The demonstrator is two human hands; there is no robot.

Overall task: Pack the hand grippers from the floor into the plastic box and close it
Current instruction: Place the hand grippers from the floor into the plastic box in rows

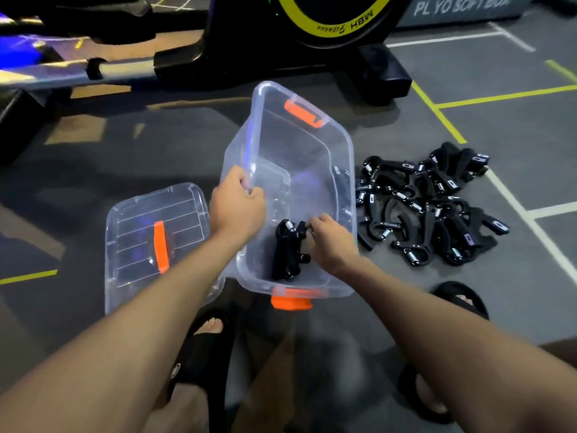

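Clear plastic box with orange latches (340, 145), lidless on floor | black spring hand-gripper pile (427, 204) beside its right wall | left hand (237, 204) clamps left rim | right hand (332, 242) pinches one black gripper (288, 251) at the near end: lay flat, stack tightly.

The right hand (332, 242) covers part of the grippers (288, 250) in the box (340, 145), so its hold on them cannot be judged. The left hand (237, 203) hides its fingertips behind the box wall. The pile (427, 204) tangles too closely to count. The picture's edge cuts off the exercise machine (327, 23).
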